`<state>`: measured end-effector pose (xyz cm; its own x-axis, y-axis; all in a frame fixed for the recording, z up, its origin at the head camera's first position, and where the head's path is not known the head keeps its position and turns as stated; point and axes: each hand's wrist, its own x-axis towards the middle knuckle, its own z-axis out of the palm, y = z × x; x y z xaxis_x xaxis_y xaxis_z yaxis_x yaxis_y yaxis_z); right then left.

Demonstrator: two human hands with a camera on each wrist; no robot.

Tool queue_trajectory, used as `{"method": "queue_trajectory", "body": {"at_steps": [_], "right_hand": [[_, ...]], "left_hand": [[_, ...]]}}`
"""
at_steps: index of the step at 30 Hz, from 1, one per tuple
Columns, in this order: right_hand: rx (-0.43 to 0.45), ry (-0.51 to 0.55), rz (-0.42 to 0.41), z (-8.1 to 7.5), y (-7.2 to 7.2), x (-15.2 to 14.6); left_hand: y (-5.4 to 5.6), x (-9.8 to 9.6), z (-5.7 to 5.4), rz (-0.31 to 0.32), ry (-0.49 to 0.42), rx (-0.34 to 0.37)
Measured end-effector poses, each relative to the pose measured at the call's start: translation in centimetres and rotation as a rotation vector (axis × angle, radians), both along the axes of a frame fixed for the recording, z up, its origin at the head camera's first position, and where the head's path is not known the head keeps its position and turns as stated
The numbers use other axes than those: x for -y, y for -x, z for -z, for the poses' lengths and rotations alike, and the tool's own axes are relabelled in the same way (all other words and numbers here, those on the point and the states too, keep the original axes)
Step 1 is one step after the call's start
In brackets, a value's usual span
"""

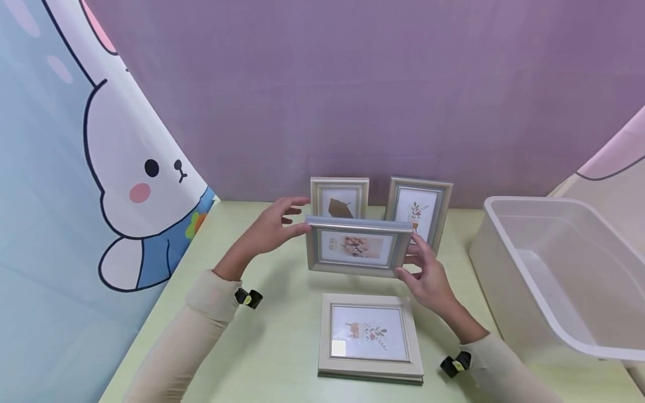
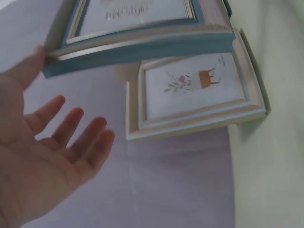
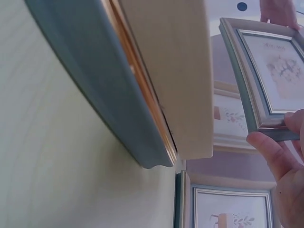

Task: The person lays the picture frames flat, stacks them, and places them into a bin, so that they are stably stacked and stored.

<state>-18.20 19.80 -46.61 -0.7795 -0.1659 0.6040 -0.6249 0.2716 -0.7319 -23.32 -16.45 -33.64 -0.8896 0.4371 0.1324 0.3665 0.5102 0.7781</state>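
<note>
A silver-beige picture frame [image 1: 359, 248] with a blossom print is held in the air, turned sideways. My right hand [image 1: 429, 278] grips its right edge, thumb on the front and fingers behind. My left hand [image 1: 269, 226] has its thumb at the upper left corner, while the other fingers spread loosely away from it; the left wrist view shows this hand's palm [image 2: 47, 166] holding nothing. Behind stand two upright frames, a left one [image 1: 340, 196] partly covered by the held frame and a right one [image 1: 418, 207] with a plant print. Below lies a stack of frames [image 1: 370, 333].
To the right stands a large pale plastic bin [image 1: 529, 280] on the light green table [image 1: 262, 347]. A purple cloth backdrop [image 1: 353, 101] rises behind the standing frames. At the left hangs a blue sheet with a cartoon rabbit [image 1: 131, 168].
</note>
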Motion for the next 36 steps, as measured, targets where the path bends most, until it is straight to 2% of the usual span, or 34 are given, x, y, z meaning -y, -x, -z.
{"method": "queue_trajectory", "body": {"at_steps": [5, 10, 17, 21, 26, 31, 36], "right_hand": [[-0.023, -0.006, -0.005, 0.1, -0.2, -0.2], [-0.038, -0.011, 0.009, 0.4, -0.3, -0.3], [-0.042, 0.019, -0.019, 0.5, -0.5, -0.3], [-0.033, 0.035, -0.043, 0.4, -0.6, -0.4], [-0.033, 0.041, -0.076, 0.5, -0.6, -0.5], [-0.016, 0.03, -0.074, 0.6, -0.6, -0.6], [-0.013, 0.02, -0.061, 0.5, -0.6, -0.7]], "left_hand": [[1.1, 0.4, 0.9, 0.106, -0.125, 0.174], [2.0, 0.5, 1.6, 0.225, -0.2, 0.247], [2.9, 0.1, 2.3, 0.386, -0.297, 0.352], [3.3, -0.2, 2.9, 0.423, -0.343, 0.386], [3.5, -0.4, 3.3, 0.436, -0.389, 0.403], [3.6, -0.5, 3.3, 0.463, -0.417, 0.401], [3.5, -0.6, 3.4, 0.46, -0.427, 0.399]]}}
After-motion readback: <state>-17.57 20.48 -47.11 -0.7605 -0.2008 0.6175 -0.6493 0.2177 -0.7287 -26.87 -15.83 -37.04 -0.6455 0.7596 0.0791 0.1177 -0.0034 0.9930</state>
